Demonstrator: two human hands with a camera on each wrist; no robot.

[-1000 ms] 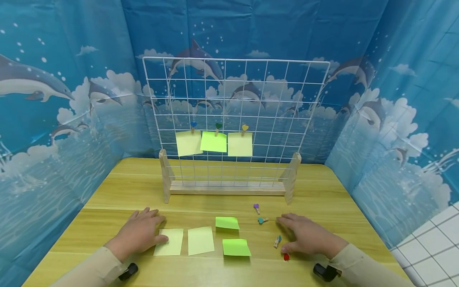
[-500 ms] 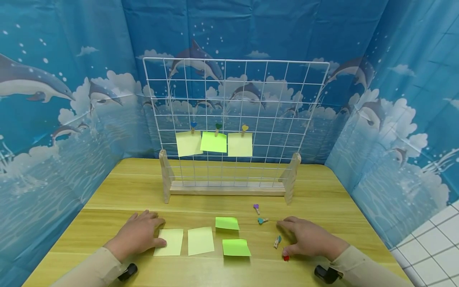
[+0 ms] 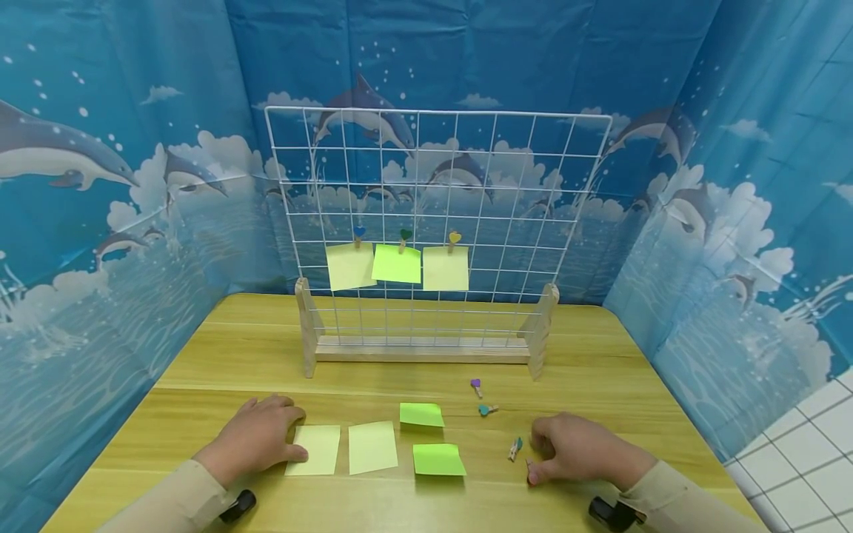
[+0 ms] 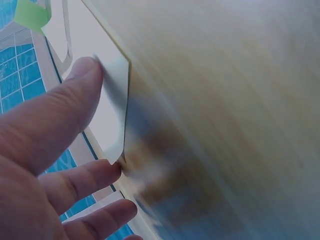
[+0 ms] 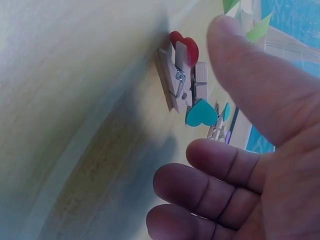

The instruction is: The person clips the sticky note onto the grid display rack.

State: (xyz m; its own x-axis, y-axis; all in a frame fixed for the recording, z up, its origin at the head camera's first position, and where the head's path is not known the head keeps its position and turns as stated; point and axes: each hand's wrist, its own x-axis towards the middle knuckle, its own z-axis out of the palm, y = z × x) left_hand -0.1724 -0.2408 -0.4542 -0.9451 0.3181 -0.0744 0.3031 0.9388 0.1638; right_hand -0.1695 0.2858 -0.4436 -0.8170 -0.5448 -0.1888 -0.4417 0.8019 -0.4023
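Note:
My left hand [image 3: 256, 439] rests by the near-left pale yellow sticky note [image 3: 318, 450]; its thumb lies over the note's left part and its fingers are loosely bent. My right hand [image 3: 586, 453] hovers low at the right with bent fingers. In the right wrist view a gap separates its thumb from the fingertips, and a small wooden clothespin with a red heart [image 5: 187, 48] stands just beyond that gap, ungripped. In the head view the thumb partly hides this pin. Close by lies a teal-heart clothespin [image 3: 516, 448].
Another pale note [image 3: 372, 447] and two green notes [image 3: 422, 414] lie mid-table. Farther back are a teal-heart clothespin [image 3: 487, 410] and a purple one [image 3: 476, 386]. Behind stands a white wire grid [image 3: 513, 200] on a wooden base [image 3: 423, 352], three notes [image 3: 397, 264] clipped to it.
My right hand's fingers have curled in from a flatter spread, drawing back toward the red-heart clothespin. The left hand has shifted slightly; notes and grid stay put.

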